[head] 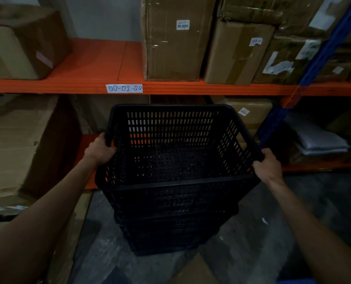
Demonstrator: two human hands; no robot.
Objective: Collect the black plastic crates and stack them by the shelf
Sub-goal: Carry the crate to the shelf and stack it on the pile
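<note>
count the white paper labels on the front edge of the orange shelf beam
1. The handwritten label sits on the front edge of the upper orange beam, above the black crate held by both hands. Other white stickers are on cardboard boxes, not the beam.

White paper label [124, 88] on front edge of orange shelf beam [47, 86]: handwritten, reads roughly "00-02-00", digits boxy. Barcode sticker [183, 24] on tall cardboard box [170, 48] above: print too small to read. White stickers on the neighbouring boxes likewise illegible. No other text readable.
</note>
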